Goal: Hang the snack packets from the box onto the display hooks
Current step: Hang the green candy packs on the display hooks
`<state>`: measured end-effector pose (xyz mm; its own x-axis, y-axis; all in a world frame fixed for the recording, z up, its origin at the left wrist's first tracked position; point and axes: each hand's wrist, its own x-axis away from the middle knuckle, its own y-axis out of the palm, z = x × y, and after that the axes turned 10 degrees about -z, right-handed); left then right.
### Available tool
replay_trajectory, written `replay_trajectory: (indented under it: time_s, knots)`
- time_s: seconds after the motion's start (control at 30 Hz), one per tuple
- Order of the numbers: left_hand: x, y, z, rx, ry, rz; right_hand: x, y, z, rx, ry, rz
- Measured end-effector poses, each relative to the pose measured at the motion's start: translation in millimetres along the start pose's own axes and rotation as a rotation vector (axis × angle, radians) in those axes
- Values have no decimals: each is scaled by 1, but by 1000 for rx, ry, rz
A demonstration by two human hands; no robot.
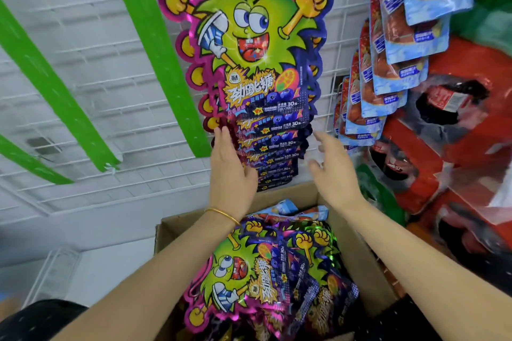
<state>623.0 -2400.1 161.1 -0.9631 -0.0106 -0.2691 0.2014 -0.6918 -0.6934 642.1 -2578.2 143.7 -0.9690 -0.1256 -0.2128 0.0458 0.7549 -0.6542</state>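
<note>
The hung packets (257,44), a thick stack with a green cartoon creature on the front, hang against the wire grid (83,63); the hook itself is hidden behind them. The left hand (231,171) lays straight fingers against the stack's lower left edge. The right hand (333,166) is spread and holds nothing, just beside the lower right edge and, as far as I can tell, apart from it. Below, the cardboard box (360,257) holds many more loose packets (249,271), piled and overlapping, so the job looks only partly done

The main risk is the depth of that stack. How much hook is left cannot be seen, and a firm squaring push could likely work the front packet off the tip. Pressure from the left side alone would probably swing the stack toward the blue-and-red packets (401,50) hanging near on the right and tangle the edges. The foil looks slick and the outlines are jagged, so lifting one packet from the box may drag its neighbours over the rim. Threading the next hole means finding a hook that the hung stack covers
</note>
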Motion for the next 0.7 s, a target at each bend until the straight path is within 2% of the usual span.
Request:
replay_trajectory:
  time_s: [0.13,0.2,0.37,0.47,0.57,0.7]
  knots:
    - [25,2,-28,-17,-87,-91,15,37,32,360,61,-414]
    - [32,2,-40,-34,-126,-120,19,57,41,455,54,-531]
    - [44,3,-55,17,-198,-208,24,91,61,714,33,-655]
    - [46,2,-57,53,-205,-229,26,102,63,843,-44,-619]
    - [47,3,-54,72,-182,-273,15,90,65,713,-39,-533]
    - [45,4,-43,104,-143,-381,-5,35,47,156,90,-558]
